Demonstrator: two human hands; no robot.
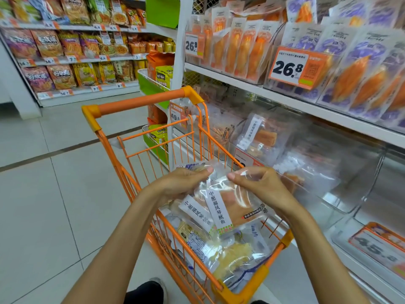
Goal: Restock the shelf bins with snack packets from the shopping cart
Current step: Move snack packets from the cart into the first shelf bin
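2 clear snack packets are pinched at their top edges by the left hand and the right hand, probably so they hang square for stacking. Below the hands lies the orange cart, with more packets inside. Open room is offered right of the right hand by a clear shelf bin, under the shelf edge.

An orange price tag on the upper shelf bin reads 26.8, a smaller tag likewise, and the held packet's white label seemingly reads 中愿福风琴鱿鱼.
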